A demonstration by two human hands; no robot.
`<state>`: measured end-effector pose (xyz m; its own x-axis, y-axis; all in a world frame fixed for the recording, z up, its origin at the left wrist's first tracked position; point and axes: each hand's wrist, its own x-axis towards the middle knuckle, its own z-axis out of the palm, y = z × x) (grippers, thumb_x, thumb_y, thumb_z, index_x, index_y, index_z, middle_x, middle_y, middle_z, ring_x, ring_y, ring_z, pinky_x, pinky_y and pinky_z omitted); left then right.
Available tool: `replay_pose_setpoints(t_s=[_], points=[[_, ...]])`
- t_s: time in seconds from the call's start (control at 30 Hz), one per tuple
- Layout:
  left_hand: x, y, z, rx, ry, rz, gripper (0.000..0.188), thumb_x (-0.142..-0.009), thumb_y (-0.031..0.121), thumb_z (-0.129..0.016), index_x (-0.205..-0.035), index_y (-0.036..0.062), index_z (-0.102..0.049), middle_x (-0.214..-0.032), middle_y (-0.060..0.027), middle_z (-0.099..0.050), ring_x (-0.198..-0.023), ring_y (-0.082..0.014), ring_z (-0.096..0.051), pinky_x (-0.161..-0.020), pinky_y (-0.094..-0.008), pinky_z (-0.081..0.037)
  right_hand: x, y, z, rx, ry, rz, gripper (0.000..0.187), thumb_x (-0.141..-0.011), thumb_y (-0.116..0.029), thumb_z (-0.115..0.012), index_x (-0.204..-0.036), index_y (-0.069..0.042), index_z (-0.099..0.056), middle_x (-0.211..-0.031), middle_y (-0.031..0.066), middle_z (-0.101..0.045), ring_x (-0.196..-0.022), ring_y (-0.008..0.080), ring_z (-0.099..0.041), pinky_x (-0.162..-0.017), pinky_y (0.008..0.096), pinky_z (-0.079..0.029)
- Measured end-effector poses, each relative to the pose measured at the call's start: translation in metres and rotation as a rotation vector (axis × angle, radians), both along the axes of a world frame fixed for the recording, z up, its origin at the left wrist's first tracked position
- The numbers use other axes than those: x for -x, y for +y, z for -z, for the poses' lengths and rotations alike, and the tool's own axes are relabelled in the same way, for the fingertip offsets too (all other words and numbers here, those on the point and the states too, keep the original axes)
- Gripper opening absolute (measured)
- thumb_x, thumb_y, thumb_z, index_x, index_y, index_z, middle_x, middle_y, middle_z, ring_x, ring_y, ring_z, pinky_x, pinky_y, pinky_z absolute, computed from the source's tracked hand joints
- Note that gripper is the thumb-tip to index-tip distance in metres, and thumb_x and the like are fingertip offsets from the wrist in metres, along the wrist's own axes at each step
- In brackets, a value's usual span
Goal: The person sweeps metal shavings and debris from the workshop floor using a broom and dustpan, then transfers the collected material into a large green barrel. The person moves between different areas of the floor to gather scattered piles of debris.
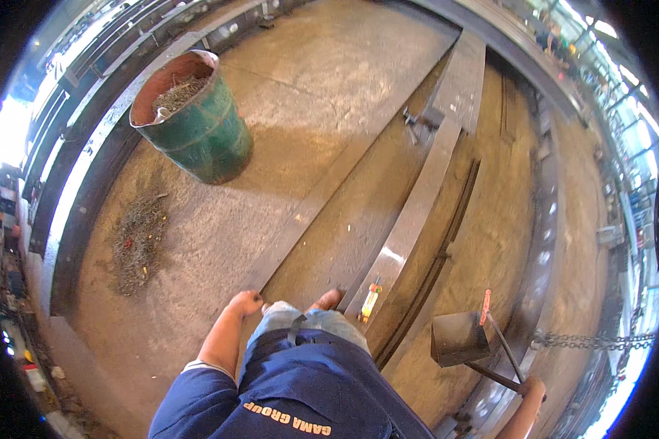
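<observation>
a navy shirt (289,395) fills bottom centre; lower right, the right hand (533,388) grips a dark scoop's handle (496,377); left hand (246,302), lower centre, i can't tell.

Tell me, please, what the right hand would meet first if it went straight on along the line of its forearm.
The right hand, closed on the handle of the dark scoop, would probably meet the metal chain first, though depth is unclear in this view.
</observation>
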<state>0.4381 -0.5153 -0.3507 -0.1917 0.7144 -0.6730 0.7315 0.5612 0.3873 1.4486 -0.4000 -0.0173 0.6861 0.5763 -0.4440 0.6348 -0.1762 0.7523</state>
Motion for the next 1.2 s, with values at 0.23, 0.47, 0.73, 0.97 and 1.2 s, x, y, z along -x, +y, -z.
replay_pose_setpoints(t_s=[0.23,0.47,0.73,0.97,1.2], points=[[0.035,-0.075,0.011,-0.098,-0.077,-0.347,0.04,-0.083,0.039,-0.063,-0.11,0.011,-0.073,-0.111,-0.018,-0.071,-0.11,-0.0339,-0.065,-0.096,-0.0425,-0.051,0.194,0.088,-0.188,0.103,-0.01,-0.392,0.037,-0.062,-0.032,-0.073,-0.09,-0.008,-0.078,-0.091,0.0173,-0.074,-0.088,0.0316,-0.073,-0.08,0.0418,-0.058],[0.081,-0.221,0.011,-0.141,-0.067,-0.655,0.041,-0.084,0.037,-0.061,-0.113,0.0104,-0.072,-0.118,-0.017,-0.069,-0.115,-0.0323,-0.064,-0.1,-0.0403,-0.05,0.435,0.135,-0.272,-0.132,0.104,-0.795,0.034,-0.061,-0.03,-0.072,-0.087,-0.01,-0.078,-0.088,0.0184,-0.072,-0.084,0.0354,-0.071,-0.08,0.043,-0.058],[0.063,-0.456,0.034,-0.037,-0.06,-1.443,0.042,-0.083,0.034,-0.061,-0.115,0.0079,-0.071,-0.12,-0.0178,-0.068,-0.116,-0.032,-0.063,-0.101,-0.0403,-0.049,0.708,0.235,-0.205,0.023,0.149,-1.272,0.039,-0.063,-0.031,-0.073,-0.096,-0.009,-0.077,-0.094,0.0209,-0.072,-0.089,0.0369,-0.07,-0.083,0.0437,-0.056],[-0.072,-0.559,0.007,0.0,0.005,-2.075,0.03,-0.085,0.031,-0.063,-0.104,0.0091,-0.071,-0.109,-0.0156,-0.072,-0.106,-0.0288,-0.068,-0.093,-0.0402,-0.052,1.034,0.245,-0.086,0.354,0.134,-1.541,0.038,-0.076,-0.034,-0.072,-0.096,-0.002,-0.075,-0.082,0.0158,-0.074,-0.073,0.0307,-0.072,-0.07,0.0416,-0.057],[-0.252,-0.568,0.025,0.068,0.002,-2.551,0.033,-0.086,0.03,-0.063,-0.102,0.0025,-0.069,-0.103,-0.0222,-0.071,-0.098,-0.0364,-0.068,-0.086,-0.0441,-0.053,1.329,0.064,0.067,0.546,0.169,-1.771,0.031,-0.076,-0.024,-0.071,-0.101,-0.004,-0.074,-0.084,0.0127,-0.074,-0.072,0.0233,-0.071,-0.068,0.0383,-0.056]])
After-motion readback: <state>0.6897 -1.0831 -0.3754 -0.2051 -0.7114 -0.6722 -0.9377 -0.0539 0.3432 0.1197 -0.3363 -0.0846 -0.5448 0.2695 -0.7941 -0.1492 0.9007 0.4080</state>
